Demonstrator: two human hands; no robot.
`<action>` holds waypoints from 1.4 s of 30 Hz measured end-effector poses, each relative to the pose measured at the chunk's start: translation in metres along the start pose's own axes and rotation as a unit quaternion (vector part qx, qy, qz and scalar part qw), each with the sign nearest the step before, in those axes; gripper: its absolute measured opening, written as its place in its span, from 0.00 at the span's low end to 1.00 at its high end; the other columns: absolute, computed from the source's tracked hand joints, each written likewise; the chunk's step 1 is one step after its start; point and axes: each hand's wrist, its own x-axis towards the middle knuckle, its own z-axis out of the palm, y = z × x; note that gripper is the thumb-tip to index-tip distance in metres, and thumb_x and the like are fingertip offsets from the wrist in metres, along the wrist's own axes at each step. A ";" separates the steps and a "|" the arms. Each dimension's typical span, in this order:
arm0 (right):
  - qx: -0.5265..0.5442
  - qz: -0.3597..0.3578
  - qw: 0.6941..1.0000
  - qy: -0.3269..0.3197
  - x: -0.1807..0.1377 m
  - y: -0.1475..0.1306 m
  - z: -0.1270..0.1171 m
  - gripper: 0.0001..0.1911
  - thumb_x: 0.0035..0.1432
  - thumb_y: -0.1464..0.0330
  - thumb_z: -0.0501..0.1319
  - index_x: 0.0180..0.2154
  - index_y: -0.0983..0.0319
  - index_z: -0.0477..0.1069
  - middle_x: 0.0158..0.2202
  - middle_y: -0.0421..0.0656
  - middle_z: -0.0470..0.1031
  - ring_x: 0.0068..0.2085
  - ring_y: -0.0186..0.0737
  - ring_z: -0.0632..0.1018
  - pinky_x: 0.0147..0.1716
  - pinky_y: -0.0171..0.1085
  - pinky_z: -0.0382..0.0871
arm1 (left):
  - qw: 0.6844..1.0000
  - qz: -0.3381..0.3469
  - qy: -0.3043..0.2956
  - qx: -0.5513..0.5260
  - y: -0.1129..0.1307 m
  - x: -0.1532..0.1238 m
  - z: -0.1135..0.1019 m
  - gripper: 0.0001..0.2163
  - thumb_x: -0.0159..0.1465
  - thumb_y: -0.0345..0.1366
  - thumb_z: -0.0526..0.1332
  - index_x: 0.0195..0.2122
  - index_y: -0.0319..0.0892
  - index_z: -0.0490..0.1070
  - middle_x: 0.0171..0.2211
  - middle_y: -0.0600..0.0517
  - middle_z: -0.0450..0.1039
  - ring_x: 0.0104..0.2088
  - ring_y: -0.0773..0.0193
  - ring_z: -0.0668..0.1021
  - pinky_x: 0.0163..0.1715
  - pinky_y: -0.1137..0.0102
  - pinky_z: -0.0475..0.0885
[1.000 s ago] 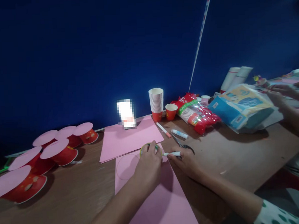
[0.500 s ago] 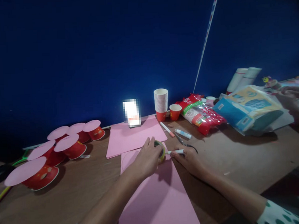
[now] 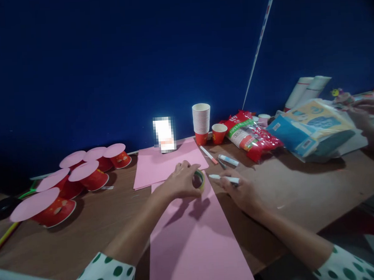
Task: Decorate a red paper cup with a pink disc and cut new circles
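Observation:
My left hand (image 3: 184, 182) is closed round a roll of tape (image 3: 202, 182), tilted on edge above a long pink paper sheet (image 3: 198, 244). My right hand (image 3: 240, 191) grips a white marker (image 3: 225, 179), its tip pointing left toward the tape roll but apart from it. Behind the right hand lie scissors (image 3: 222, 164), mostly hidden by it. A capped blue-and-white marker (image 3: 228, 160) and a white-and-orange marker cap or pen (image 3: 209, 154) rest just beyond. More pink paper (image 3: 187, 154) lies stacked behind my left hand.
On the left stand several upturned red cups (image 3: 62, 211) topped with pink discs (image 3: 36, 204). Toward the wall are a cup stack (image 3: 201, 124), a single cup (image 3: 219, 134), a red cup packet (image 3: 252, 138) and a blue-yellow package (image 3: 314, 129). Another person's hand (image 3: 361, 110) shows far right.
My left hand has raised the tape roll off the paper and tilted it. My right hand has drawn the marker slightly right, away from the roll. The view has shifted a little.

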 end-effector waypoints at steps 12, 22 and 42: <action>0.089 0.027 0.995 0.040 0.001 0.011 0.006 0.14 0.65 0.60 0.52 0.47 0.59 0.68 0.31 0.42 0.75 0.28 0.35 0.77 0.28 0.33 0.73 | 0.945 -0.141 0.227 -0.190 -0.046 -0.062 -0.066 0.33 0.55 0.40 0.63 0.61 0.43 0.53 0.57 0.43 0.63 0.54 0.50 0.70 0.53 0.55 0.67; 0.008 -0.016 1.000 0.014 -0.002 0.011 0.005 0.11 0.65 0.64 0.51 0.46 0.59 0.67 0.33 0.44 0.76 0.32 0.39 0.79 0.30 0.35 0.72 | 0.984 -0.049 0.137 -0.104 -0.007 -0.030 0.004 0.34 0.54 0.43 0.63 0.61 0.41 0.56 0.57 0.42 0.63 0.58 0.46 0.64 0.55 0.52 0.63; -0.030 -0.040 0.999 -0.002 -0.001 0.011 0.003 0.12 0.64 0.66 0.50 0.45 0.59 0.68 0.34 0.44 0.78 0.32 0.40 0.79 0.32 0.36 0.72 | 0.986 -0.045 0.115 -0.109 -0.001 -0.019 0.022 0.35 0.54 0.45 0.64 0.61 0.42 0.56 0.56 0.42 0.64 0.57 0.45 0.63 0.53 0.53 0.65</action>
